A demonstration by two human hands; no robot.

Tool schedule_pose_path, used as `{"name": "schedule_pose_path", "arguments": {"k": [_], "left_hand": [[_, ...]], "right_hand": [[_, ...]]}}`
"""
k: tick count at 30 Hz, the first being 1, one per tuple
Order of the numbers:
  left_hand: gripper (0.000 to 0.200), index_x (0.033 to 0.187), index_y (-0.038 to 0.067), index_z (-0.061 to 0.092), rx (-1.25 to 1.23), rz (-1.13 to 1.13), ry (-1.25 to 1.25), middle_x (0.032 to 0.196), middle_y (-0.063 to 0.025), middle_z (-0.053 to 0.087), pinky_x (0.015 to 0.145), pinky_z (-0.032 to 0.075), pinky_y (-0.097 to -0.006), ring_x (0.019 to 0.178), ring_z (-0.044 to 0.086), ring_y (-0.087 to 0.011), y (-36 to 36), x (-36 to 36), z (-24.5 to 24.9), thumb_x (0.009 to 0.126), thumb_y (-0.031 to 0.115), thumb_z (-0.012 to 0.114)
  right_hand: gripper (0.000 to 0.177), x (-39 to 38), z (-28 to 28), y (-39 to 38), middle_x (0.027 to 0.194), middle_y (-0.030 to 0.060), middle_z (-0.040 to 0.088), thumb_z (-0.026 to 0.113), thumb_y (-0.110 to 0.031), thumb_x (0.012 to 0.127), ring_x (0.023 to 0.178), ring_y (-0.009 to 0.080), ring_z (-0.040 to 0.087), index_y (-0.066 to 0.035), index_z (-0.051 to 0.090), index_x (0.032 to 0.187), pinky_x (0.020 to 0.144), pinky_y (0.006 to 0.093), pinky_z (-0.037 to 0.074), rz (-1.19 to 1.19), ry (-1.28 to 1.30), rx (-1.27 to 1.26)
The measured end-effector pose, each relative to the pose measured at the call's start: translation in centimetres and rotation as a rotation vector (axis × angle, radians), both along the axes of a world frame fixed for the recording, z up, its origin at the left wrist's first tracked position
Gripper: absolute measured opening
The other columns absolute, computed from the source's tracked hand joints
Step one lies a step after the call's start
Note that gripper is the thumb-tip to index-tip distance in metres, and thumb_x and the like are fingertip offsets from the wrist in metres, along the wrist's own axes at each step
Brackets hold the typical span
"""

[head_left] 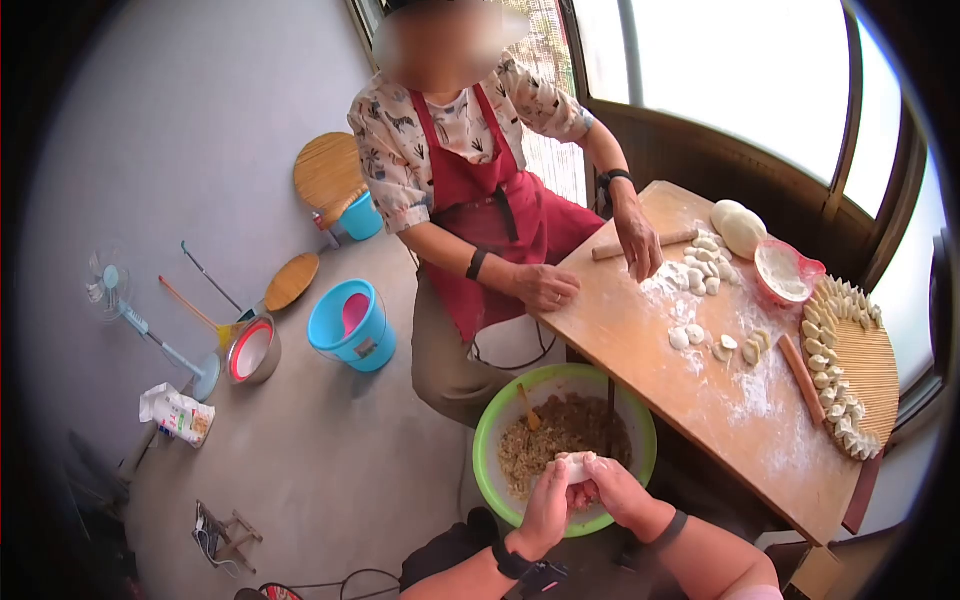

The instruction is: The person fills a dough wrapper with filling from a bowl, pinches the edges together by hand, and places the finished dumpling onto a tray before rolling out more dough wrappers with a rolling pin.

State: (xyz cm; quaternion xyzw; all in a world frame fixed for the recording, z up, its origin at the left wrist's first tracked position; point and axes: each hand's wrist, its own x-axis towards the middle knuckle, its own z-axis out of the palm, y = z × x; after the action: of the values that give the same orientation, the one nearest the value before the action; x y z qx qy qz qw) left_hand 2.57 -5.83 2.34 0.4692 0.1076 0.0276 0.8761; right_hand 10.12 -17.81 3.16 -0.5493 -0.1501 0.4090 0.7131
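My left hand (546,503) and my right hand (619,487) meet over the near side of a green-rimmed bowl (484,458). Between their fingers they pinch a white dumpling (576,466); its lower part is hidden by the fingers. Brown filling (575,425) lies in the bowl, with a wooden spoon (530,412) standing in it. To the right is a floured wooden board (640,310), bearing small dough pieces (705,265), flat dough rounds (680,338) and a rolling pin (800,378).
Across the board sits a person in a red apron (480,220), both hands at its far side near another rolling pin (645,243). Rows of dumplings (825,360) stand on a round tray (870,365). A blue bucket (370,335) and a fan (150,325) are on the left.
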Motion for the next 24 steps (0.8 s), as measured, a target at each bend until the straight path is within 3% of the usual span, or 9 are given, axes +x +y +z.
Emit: {"name": "schedule_pose_path", "arguments": {"k": [2,11,17,24], "left_hand": [[0.048,0.121,0.002,0.055,-0.011,-0.034,-0.022,0.093,-0.0048,0.06,0.068,0.042,-0.0266,0.078,0.053,-0.0119,0.1,-0.2,-0.2,0.109,0.04,0.029],[0.05,0.123,0.001,0.056,0.078,-0.048,0.004,0.095,-0.0046,0.06,0.067,0.043,-0.0256,0.076,0.052,-0.011,-0.4,0.8,-0.3,0.109,0.041,0.028],[0.052,0.132,0.001,0.054,0.226,-0.076,0.0,0.099,-0.0033,0.061,0.069,0.045,-0.0247,0.076,0.053,-0.0098,0.1,1.8,0.6,0.109,0.041,0.028],[0.052,0.133,0.002,0.054,0.213,-0.095,0.026,0.105,-0.0036,0.062,0.071,0.047,-0.0255,0.077,0.053,-0.01,1.3,3.6,-0.2,0.109,0.041,0.03]], "right_hand": [[0.05,-0.1,0.4,-0.3,0.078,0.0025,0.06,0.038,-0.041,0.106,0.068,0.0114,0.053,-0.001,0.063,0.122,0.065,0.0274,0.046,0.021,-0.017,0.001],[0.05,0.8,0.1,-1.0,0.077,0.0039,0.061,0.037,-0.042,0.106,0.066,0.0135,0.055,-0.001,0.064,0.115,0.064,0.0284,0.047,-0.01,0.032,-0.001],[0.045,2.1,1.4,-0.7,0.08,0.0046,0.064,0.045,-0.041,0.104,0.068,0.0126,0.057,-0.001,0.065,0.108,0.066,0.0277,0.048,-0.016,0.077,-0.033],[0.045,4.5,0.9,0.1,0.082,0.0042,0.066,0.05,-0.043,0.102,0.07,0.0114,0.059,-0.001,0.065,0.107,0.066,0.0272,0.048,0.056,0.04,-0.074]]}}
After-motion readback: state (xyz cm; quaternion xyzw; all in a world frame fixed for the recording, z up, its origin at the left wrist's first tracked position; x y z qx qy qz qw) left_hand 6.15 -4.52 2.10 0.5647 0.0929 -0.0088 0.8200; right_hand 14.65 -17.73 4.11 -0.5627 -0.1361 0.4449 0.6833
